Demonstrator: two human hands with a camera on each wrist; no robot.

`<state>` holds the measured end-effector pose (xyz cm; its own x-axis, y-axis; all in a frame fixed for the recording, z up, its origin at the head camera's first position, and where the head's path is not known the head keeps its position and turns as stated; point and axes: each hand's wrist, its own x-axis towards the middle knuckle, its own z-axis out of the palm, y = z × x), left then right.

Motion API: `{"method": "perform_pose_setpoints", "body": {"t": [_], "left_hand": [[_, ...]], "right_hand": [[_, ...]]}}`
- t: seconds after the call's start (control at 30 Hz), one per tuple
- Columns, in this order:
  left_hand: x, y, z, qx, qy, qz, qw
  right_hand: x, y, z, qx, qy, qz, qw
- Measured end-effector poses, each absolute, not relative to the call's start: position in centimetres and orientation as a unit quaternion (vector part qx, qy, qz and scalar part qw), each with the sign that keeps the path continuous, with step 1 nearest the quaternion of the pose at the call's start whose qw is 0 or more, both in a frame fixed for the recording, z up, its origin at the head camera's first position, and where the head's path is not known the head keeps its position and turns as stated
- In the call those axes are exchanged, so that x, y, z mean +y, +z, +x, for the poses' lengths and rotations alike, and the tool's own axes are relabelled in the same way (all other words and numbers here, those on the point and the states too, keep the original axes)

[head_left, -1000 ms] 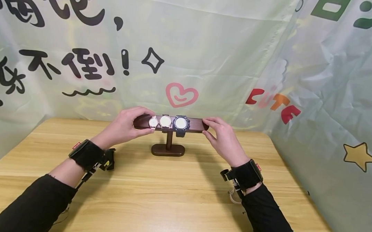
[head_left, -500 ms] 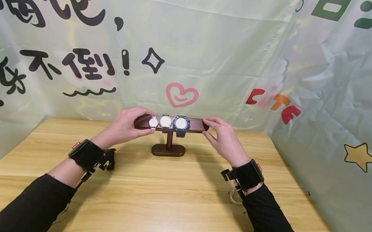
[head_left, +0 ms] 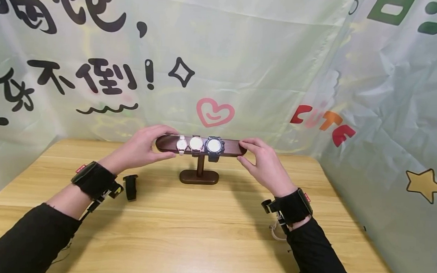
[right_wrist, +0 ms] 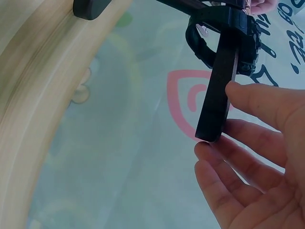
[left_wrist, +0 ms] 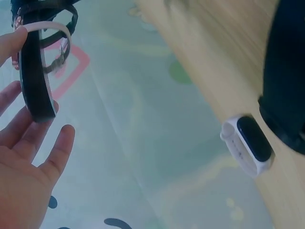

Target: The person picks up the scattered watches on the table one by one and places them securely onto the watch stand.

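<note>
A dark brown wooden watch stand (head_left: 234, 147) stands upright, with three watches on its bar: a small white-strapped one (head_left: 182, 144), a pale-faced dark-strapped one (head_left: 196, 143) and a chunky black one (head_left: 214, 145). My left hand (head_left: 141, 147) spans the bar's left end, thumb near the front edge and forefinger at the back. In the left wrist view its thumb overlaps the white strap (left_wrist: 45, 26), with the other fingers spread. My right hand (head_left: 263, 165) pinches the bar's right end between thumb and forefinger; its other fingers lie loosely beneath in the right wrist view.
A black-strapped watch or band (head_left: 130, 187) lies on the wooden table (head_left: 199, 233), beside my left wrist. The left wrist view shows a white fitness band (left_wrist: 250, 145) with a dark screen. Printed cloth (head_left: 265, 73) hangs close behind the stand and along the right side.
My left hand has shifted slightly left along the bar, away from the white watch, uncovering more of the black band on the table. My right hand keeps its place at the bar's end.
</note>
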<state>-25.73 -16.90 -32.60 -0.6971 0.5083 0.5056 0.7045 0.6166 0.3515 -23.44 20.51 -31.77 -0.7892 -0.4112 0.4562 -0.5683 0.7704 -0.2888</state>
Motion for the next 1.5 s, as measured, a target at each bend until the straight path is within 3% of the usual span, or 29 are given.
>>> {"method": "perform_pose_setpoints", "body": {"t": [1.07,1.5], "left_hand": [[-20.2,-32.5,-25.6,-0.889,-0.207,-0.369,0.176],[-21.5,-33.0,-25.8,-0.917,-0.184,-0.326,0.136]], "right_hand": [[20.5,-31.1,-22.6,-0.922,0.203,0.278,0.178],[20.4,-30.7,-22.0,-0.929,0.195,0.273,0.159]]}}
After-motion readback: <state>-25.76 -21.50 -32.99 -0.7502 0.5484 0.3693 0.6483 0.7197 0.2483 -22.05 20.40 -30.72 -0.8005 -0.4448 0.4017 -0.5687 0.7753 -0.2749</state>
